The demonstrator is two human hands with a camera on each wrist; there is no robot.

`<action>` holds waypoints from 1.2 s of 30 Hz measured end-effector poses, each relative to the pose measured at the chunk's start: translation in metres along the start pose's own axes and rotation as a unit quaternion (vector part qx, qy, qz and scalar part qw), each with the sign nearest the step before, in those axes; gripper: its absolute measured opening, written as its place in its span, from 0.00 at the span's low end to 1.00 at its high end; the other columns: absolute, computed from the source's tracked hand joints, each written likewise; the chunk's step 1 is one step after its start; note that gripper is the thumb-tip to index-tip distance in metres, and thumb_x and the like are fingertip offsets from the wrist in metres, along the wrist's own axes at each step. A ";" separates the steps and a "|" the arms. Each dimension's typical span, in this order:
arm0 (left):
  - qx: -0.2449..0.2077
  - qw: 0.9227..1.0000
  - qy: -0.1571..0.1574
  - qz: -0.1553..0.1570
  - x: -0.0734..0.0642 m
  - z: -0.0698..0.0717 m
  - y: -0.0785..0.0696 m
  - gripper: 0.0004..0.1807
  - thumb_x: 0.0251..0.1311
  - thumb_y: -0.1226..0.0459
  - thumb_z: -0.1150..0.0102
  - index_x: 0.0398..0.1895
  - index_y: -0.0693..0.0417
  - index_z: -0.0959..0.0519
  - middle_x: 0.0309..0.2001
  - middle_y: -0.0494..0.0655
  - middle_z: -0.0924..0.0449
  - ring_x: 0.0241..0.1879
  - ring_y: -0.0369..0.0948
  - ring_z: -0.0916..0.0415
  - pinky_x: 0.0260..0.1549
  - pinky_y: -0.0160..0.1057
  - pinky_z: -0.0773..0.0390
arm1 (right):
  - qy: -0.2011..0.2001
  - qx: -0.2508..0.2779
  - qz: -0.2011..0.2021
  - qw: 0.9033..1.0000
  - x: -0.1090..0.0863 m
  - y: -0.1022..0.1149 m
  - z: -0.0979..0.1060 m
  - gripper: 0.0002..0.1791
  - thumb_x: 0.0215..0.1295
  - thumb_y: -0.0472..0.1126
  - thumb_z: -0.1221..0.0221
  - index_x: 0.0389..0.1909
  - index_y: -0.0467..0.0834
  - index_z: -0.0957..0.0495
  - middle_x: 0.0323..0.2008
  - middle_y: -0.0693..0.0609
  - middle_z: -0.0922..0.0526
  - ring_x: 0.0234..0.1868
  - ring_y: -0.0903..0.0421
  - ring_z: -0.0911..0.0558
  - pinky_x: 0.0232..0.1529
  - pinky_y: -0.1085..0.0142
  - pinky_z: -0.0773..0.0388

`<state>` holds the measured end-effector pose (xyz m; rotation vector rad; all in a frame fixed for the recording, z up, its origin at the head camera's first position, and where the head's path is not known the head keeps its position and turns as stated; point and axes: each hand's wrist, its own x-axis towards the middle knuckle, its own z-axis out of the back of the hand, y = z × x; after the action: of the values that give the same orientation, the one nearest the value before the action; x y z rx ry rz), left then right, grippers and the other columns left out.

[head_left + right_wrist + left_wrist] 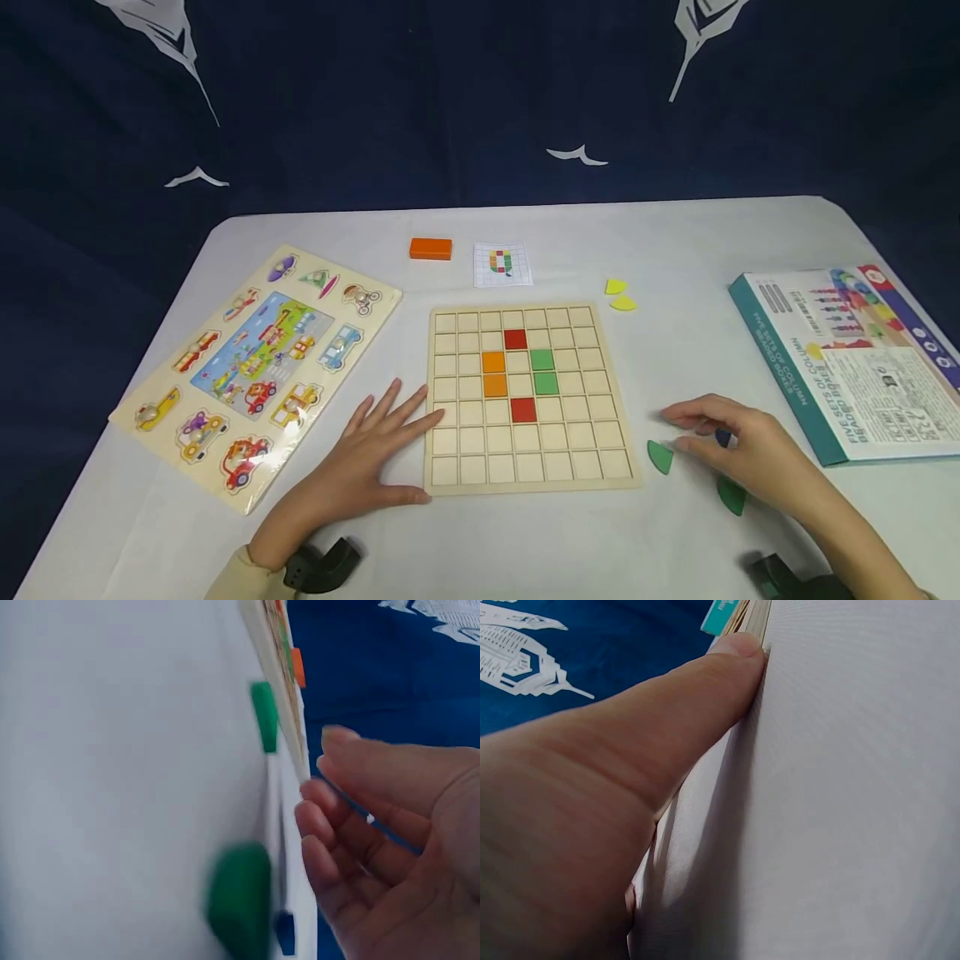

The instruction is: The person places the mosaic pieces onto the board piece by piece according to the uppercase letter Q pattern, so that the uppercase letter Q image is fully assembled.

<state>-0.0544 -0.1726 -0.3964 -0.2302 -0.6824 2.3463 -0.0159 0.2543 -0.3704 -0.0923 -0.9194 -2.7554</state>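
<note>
A wooden grid board (465,437) lies mid-table, with red squares (515,339), orange squares (493,362) and green squares (546,383) in some cells. With fingers spread, my left hand (367,467) rests at the board's left edge; its thumb (712,682) touches the edge. To the right of the board, my right hand (738,442) hovers over the cloth, fingers loosely bent. Nothing shows between its thumb and fingers in the right wrist view. Below it lie a green quarter-round piece (660,457), a darker green piece (731,495) and a partly hidden dark blue piece (722,437).
A picture puzzle board (168,446) with vehicle shapes lies at the left. Behind the grid board are an orange block (431,248), a small pattern card (502,264) and two yellow pieces (616,287). A teal-edged box (855,367) lies at the right.
</note>
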 end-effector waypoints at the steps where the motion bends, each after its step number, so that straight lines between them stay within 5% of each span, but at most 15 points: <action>1: 0.000 1.000 0.000 0.000 0.000 0.000 0.000 0.53 0.37 0.47 0.26 0.71 0.40 0.42 0.73 0.42 0.58 0.71 0.48 0.71 0.63 0.55 0.69 | 0.003 -0.003 0.005 1.000 -0.001 0.001 -0.003 0.23 0.41 0.31 0.28 0.42 0.46 0.19 0.37 0.57 0.20 0.34 0.63 0.24 0.35 0.78 0.29; 7: -0.005 1.000 -0.002 -0.004 0.001 -0.001 0.000 0.53 0.37 0.48 0.26 0.71 0.40 0.41 0.73 0.42 0.57 0.71 0.49 0.71 0.63 0.55 0.68 | 0.015 -0.021 0.044 0.999 -0.005 0.009 -0.016 0.32 0.33 0.34 0.24 0.46 0.45 0.23 0.36 0.62 0.26 0.35 0.64 0.28 0.37 0.78 0.32; 19: -0.008 1.000 -0.007 -0.003 0.001 -0.005 0.000 0.54 0.36 0.48 0.26 0.71 0.39 0.42 0.73 0.41 0.57 0.71 0.48 0.71 0.63 0.55 0.68 | 0.009 -0.057 0.056 0.997 -0.012 0.010 -0.013 0.32 0.32 0.28 0.25 0.44 0.47 0.22 0.40 0.63 0.22 0.37 0.65 0.24 0.39 0.79 0.29; 36: -0.009 1.000 -0.010 -0.006 -0.001 -0.001 0.000 0.52 0.38 0.47 0.27 0.71 0.41 0.41 0.73 0.43 0.56 0.71 0.50 0.70 0.63 0.56 0.68 | -0.034 0.004 0.069 0.997 0.005 0.014 -0.012 0.28 0.36 0.24 0.28 0.42 0.47 0.21 0.37 0.62 0.19 0.34 0.63 0.23 0.42 0.80 0.31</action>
<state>-0.0537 -0.1727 -0.3974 -0.2113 -0.7120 2.3352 -0.0171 0.2352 -0.3714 -0.2418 -0.9049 -2.6350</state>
